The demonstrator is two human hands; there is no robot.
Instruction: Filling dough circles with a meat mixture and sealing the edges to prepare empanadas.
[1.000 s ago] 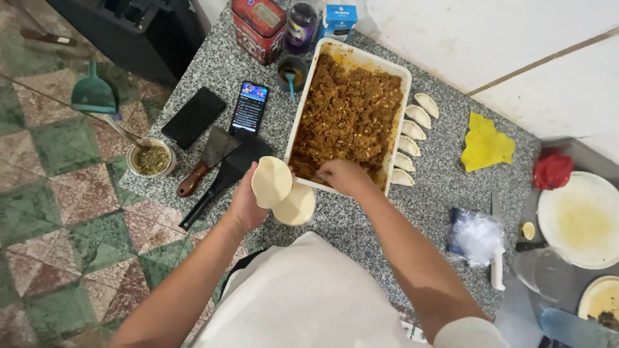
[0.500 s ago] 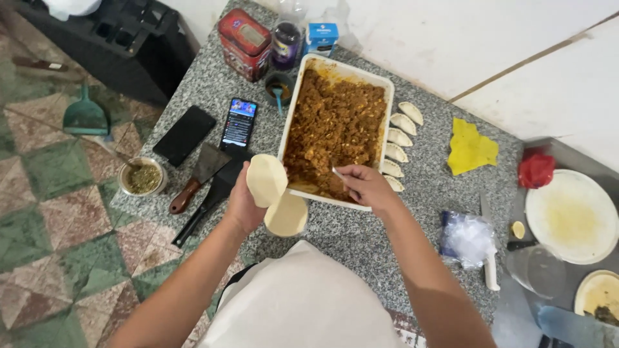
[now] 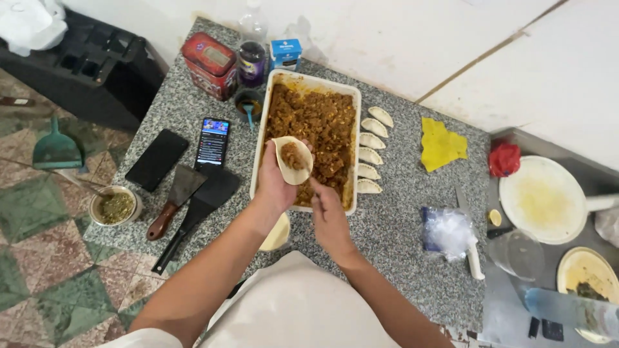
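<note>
The left hand [image 3: 274,183] was raised over the near left corner of the white tray [image 3: 260,154], palm up, its grip cupped around a round dough disc [image 3: 293,160] that carried a small heap of brown filling in its middle. The right hand [image 3: 330,216] sat just near of the disc, fingers pressed together around something thin at the disc's edge; what they pinched could not be told. Both forearms reached in from the near side over a white apron.

The tray was full of brown minced filling [image 3: 316,129]. A row of folded pastries [image 3: 370,153] lay on the granite worktop [image 3: 400,212] just right of the tray. A stack of dough discs [image 3: 278,233] showed under the left wrist. Far of the tray stood a red tin [image 3: 211,64], a dark jar [image 3: 252,61] and a small blue carton [image 3: 285,53]. To the left lay two phones [image 3: 213,142], two scrapers [image 3: 177,200] and a small bowl of green herbs [image 3: 116,206]
</note>
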